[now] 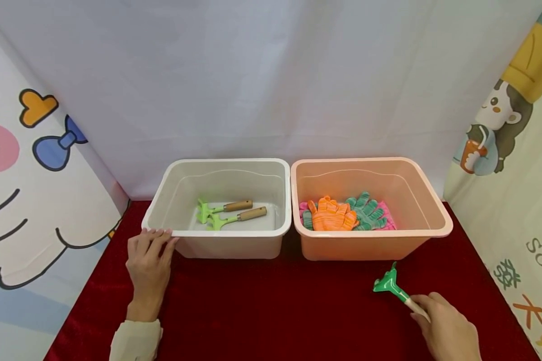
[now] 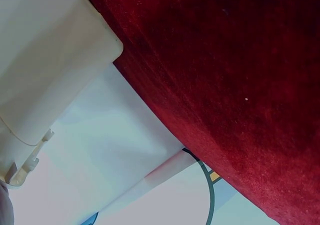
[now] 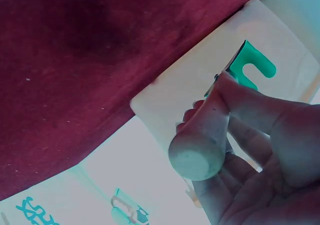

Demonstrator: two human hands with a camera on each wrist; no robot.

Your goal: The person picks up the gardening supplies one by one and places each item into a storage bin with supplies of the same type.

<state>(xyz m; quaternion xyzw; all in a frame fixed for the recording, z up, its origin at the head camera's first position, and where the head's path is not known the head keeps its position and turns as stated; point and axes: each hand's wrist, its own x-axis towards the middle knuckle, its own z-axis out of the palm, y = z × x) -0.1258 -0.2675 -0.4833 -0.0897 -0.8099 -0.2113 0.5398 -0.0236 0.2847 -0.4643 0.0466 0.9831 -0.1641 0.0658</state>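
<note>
My right hand (image 1: 449,326) grips the pale wooden handle of a small hand rake (image 1: 390,283) with a green pronged head. The rake is held over the red cloth, in front of the peach bin (image 1: 348,245). In the right wrist view, the handle's rounded end (image 3: 197,157) faces the camera, and part of the green head (image 3: 255,65) shows past the thumb. At the white bin (image 1: 228,245), my left hand (image 1: 149,260) rests its fingers on the front left corner of the rim. The left wrist view catches only a sliver of that hand at its edge.
Two light green hand rakes (image 1: 250,214) with wooden handles lie in the white bin. Orange gloves (image 1: 331,215), green gloves (image 1: 368,213) and pink ones are heaped in the peach bin. Both bins stand side by side on red cloth (image 1: 271,311), before a white curtain (image 1: 253,75).
</note>
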